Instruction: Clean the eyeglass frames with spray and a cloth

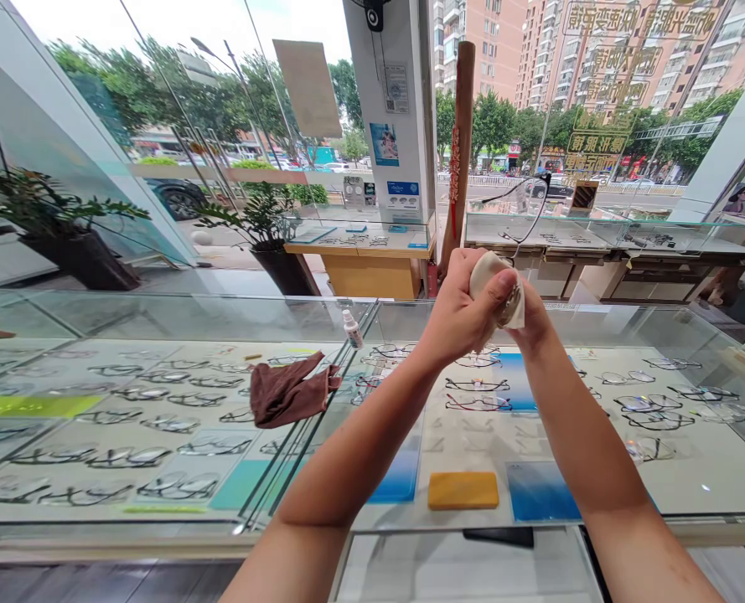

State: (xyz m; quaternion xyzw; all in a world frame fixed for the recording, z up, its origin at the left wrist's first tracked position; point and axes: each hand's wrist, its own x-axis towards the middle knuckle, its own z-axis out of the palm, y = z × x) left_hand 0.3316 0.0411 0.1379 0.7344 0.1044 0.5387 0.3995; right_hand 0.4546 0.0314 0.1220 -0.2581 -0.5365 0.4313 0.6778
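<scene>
I hold both bare forearms stretched forward and converging, lifted above the far edge of the glass counter (126, 314), my left hand (457, 311) curled into a fist with the thumb laid across the top, close against my right hand (534, 322), whose fingers are hidden.

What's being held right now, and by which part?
Glasses, gripped at the lens end through a pale cloth between left hand and right hand; temples stick up free.
</scene>
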